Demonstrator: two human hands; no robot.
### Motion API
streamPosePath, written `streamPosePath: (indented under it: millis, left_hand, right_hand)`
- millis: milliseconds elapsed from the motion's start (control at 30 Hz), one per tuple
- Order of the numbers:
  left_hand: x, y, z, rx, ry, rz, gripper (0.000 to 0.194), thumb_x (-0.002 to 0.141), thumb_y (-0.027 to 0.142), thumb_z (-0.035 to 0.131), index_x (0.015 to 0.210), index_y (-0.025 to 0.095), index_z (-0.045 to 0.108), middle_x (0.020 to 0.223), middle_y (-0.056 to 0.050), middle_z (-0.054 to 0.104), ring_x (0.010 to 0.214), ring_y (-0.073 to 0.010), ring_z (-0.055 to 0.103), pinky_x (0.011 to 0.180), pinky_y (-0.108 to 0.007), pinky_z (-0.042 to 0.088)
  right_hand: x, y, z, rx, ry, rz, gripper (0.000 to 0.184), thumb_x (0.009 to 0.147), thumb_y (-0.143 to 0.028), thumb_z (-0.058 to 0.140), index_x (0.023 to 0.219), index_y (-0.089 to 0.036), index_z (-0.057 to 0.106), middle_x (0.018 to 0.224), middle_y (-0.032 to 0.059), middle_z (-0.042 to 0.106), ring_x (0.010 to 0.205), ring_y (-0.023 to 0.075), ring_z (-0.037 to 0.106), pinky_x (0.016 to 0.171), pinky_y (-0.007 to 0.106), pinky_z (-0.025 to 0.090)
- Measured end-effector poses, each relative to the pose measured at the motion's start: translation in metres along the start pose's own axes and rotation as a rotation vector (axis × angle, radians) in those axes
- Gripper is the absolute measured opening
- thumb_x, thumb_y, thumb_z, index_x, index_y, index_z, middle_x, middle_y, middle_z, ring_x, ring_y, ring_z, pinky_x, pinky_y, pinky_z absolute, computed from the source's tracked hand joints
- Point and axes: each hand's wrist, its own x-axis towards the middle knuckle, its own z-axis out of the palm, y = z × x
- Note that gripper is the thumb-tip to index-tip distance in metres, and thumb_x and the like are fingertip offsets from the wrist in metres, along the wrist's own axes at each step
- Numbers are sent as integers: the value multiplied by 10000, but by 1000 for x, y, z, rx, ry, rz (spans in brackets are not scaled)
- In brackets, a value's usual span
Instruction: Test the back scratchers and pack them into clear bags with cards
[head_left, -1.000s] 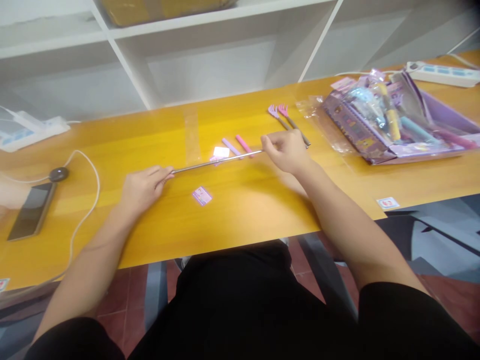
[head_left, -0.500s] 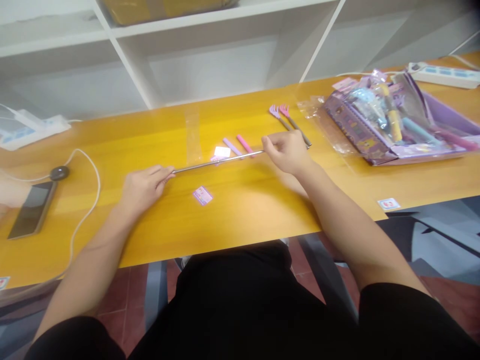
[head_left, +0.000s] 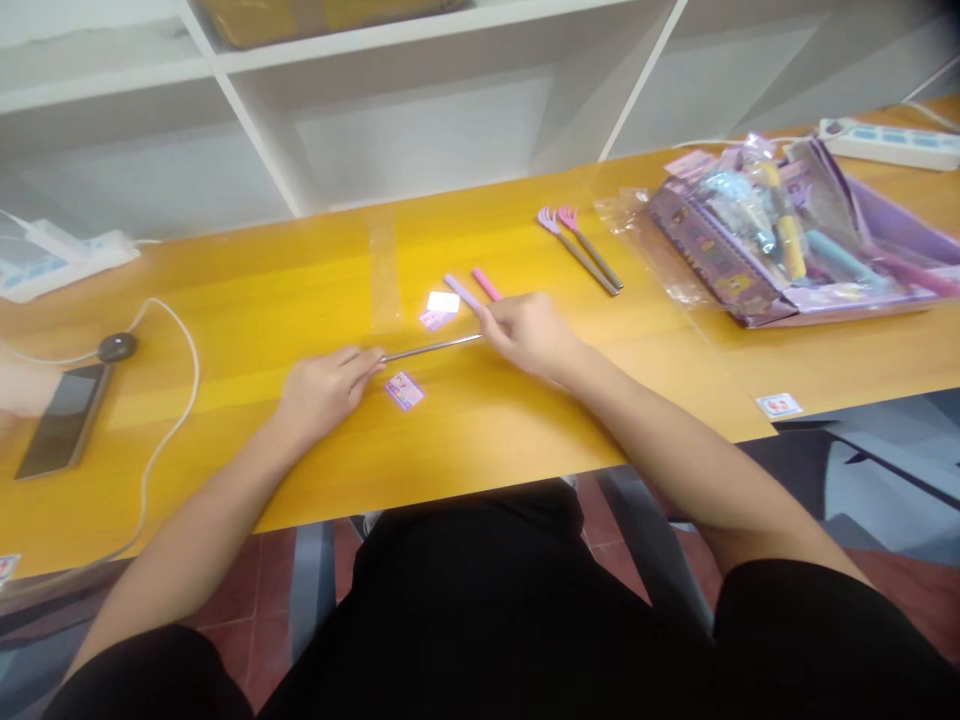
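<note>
A thin metal telescopic rod (head_left: 431, 349) stretches between my two hands above the table. My left hand (head_left: 330, 388) pinches its left end, and my right hand (head_left: 534, 335) is closed round the other end, hiding it. Just behind the right hand lie a purple tube (head_left: 462, 291) and a pink tube (head_left: 486, 284), the pink one partly covered. Beside them are a white card (head_left: 443, 302) and a purple printed card (head_left: 436, 319). Another printed card (head_left: 404, 391) lies near my left fingertips. Farther back rest a purple-clawed back scratcher (head_left: 574, 248) and a pink-clawed one (head_left: 596, 252).
At right stands a purple box (head_left: 697, 250) of wrapped items, with clear plastic (head_left: 671, 285) beside it. A phone (head_left: 64, 420), a white cable (head_left: 196, 360) and another person's hand (head_left: 26, 388) are at left. Power strips (head_left: 75, 268) lie at both sides, white shelves (head_left: 420, 140) behind.
My hands have come closer together, and the visible length of rod between them is shorter. The right hand moved left and toward me, uncovering the back scratchers' shafts.
</note>
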Motion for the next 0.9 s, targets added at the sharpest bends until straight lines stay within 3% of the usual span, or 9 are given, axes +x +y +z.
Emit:
streamPosePath:
  millis: [300,433,533,700,900]
  left_hand:
    - [0,11,2,-6,-33,4,400,1220,397,486,1306,243,845,975,-82,860,723,-194,750,580,-331,423]
    - [-1,34,7,-16,-77,93,358,1218,406,510,1245,269,841,900,-54,835,701,-187,735,565,-327,393]
    - [-2,51,11,-20,-96,126,328,1218,378,513,1238,280,825,959,-57,851,707,-184,740,555,-328,391]
    - [-3,57,9,0,-105,113,325,1209,343,518,1356,286,803,957,-75,842,703,-199,737,550,-341,405]
    - [-3,58,4,11,-122,119,347,1210,315,490,1357,290,804,924,-71,829,719,-208,741,547,-355,388]
  right_hand:
    - [-3,-8,16,-6,-44,12,543,1211,-427,321,709,-233,392,625,24,493,570,142,364,666,354,282]
    - [-10,-36,37,12,-204,-122,539,1219,-398,392,774,-181,604,724,39,648,606,126,420,672,335,278]
    - [-16,-53,49,-2,-284,-173,535,1240,-396,395,916,-161,750,806,53,724,612,128,446,666,341,255]
    - [-18,-60,53,-61,-287,-127,643,1272,-426,295,969,-130,779,801,90,725,605,147,477,654,359,204]
    - [-21,-64,54,-79,-284,-104,673,1276,-445,255,1030,-124,792,836,104,750,627,156,536,645,359,212]
